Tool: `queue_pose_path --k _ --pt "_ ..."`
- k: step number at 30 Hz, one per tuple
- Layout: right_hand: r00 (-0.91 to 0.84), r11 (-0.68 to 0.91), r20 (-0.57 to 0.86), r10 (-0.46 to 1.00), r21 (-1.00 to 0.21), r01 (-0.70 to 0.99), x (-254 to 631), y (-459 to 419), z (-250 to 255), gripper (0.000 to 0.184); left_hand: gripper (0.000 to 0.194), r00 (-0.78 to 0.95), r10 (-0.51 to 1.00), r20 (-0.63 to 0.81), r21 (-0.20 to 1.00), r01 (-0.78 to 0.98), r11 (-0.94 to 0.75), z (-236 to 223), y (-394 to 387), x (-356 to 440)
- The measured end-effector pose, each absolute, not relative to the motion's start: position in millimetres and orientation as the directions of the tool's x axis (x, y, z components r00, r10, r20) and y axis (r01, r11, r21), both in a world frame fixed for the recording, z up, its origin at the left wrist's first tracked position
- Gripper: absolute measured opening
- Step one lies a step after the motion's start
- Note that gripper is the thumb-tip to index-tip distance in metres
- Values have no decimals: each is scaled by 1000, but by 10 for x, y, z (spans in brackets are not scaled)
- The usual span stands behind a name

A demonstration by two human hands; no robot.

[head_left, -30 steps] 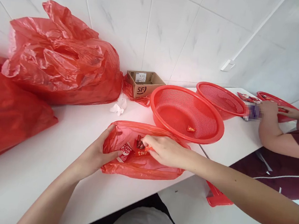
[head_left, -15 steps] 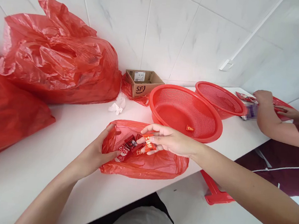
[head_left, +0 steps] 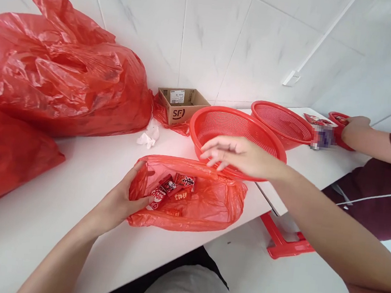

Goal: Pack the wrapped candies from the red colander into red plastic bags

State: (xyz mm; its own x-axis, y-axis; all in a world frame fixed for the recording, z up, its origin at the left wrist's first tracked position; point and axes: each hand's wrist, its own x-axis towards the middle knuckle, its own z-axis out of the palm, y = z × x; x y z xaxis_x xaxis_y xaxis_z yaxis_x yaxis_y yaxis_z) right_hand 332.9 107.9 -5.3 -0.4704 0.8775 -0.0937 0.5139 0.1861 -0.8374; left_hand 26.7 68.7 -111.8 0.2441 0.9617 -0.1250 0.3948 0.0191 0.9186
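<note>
My left hand [head_left: 113,203] grips the left edge of a small red plastic bag [head_left: 215,203], fingers behind and thumb inside the opening. Beside that thumb is a red-and-white snack packet [head_left: 156,198]. A dark red packet [head_left: 168,184] and a red packet with a black character [head_left: 185,181] lie farther in, with orange packets [head_left: 181,195] near them. My right hand [head_left: 242,155], slightly blurred, hovers over the near side of a large red basket [head_left: 200,123], fingers apart and nothing visible in them. It hides most of the basket's inside.
Big filled red bags [head_left: 65,75] occupy the left. A small cardboard box [head_left: 182,109] and a crumpled white tissue [head_left: 149,135] sit behind my bag. Another red basket [head_left: 279,121] stands farther right, near a co-worker's arm [head_left: 368,135]. A red stool [head_left: 286,246] is below the table edge.
The orange packet has left my right hand, which has moved up and right from the bag to the basket. My left hand keeps its grip. The co-worker's hand now reaches into a red container.
</note>
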Motion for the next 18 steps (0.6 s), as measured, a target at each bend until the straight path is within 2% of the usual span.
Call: queue_pose_path --k 2,3,5,7,9,12,14,16,18 --pt "-327 202 -77 942 -648 734 3626 1305 -64 33 94 248 959 -135 918 396 26 -1114 689 266" --pt "-265 173 -120 957 -499 849 3783 1416 -108 39 94 246 959 -143 916 400 35 -1110 689 265" --pt "-132 70 -297 946 -209 975 4063 1596 -255 58 93 237 959 -156 915 399 50 -1107 688 265" --pt "-60 25 -460 886 -82 996 4247 1696 -440 65 91 249 953 -175 927 367 75 -1109 688 267" --pt "-58 18 -534 843 -79 997 4323 1725 -603 53 91 268 945 -189 938 335 93 -1114 689 274" --pt "-62 -2 -546 835 -117 993 4321 1723 -702 20 92 270 943 -195 938 331 99 -1108 684 290" --pt "-79 -19 -561 824 -166 986 4304 1727 -648 10 93 251 950 -187 937 335 96 -1092 677 301" --pt "-151 -31 -523 839 -324 945 4268 1719 -526 5 93 235 955 -182 939 331 98 -1076 672 309" --pt "-272 -19 -382 884 -609 793 4165 1663 -378 7 93 238 952 -194 939 327 110 -1069 673 314"
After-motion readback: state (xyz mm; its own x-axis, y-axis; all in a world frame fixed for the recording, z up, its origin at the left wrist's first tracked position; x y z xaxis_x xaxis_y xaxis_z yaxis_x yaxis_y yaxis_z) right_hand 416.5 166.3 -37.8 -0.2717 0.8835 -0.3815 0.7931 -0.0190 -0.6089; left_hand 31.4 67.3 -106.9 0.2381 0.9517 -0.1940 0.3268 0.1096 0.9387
